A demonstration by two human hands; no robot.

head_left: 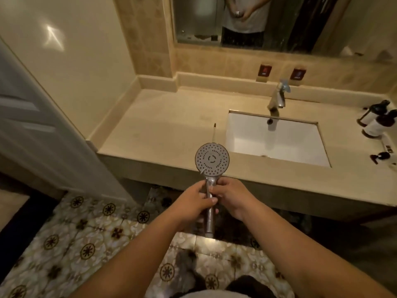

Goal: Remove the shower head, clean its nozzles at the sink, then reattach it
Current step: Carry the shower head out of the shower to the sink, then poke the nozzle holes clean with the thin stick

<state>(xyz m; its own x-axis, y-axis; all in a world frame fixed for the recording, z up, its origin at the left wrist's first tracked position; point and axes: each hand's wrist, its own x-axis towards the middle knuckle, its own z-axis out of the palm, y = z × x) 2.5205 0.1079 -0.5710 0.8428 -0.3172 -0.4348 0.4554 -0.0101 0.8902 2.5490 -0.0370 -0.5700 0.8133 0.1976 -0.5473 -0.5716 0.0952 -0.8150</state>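
Observation:
A chrome shower head (212, 159) stands upright in front of the counter, its round nozzle face turned toward me and no hose attached at the handle's lower end. My left hand (193, 203) wraps the handle from the left. My right hand (231, 197) pinches the handle just below the head from the right. The white rectangular sink (277, 140) is set into the beige counter to the right, with a chrome faucet (277, 97) behind it. A thin toothbrush-like stick (213, 133) lies on the counter beside the sink's left edge.
Dark pump bottles (378, 121) stand at the counter's right end. A mirror (236, 20) hangs above the counter (163, 130). A white door (43, 125) is at the left. Patterned floor tiles (86, 233) lie below.

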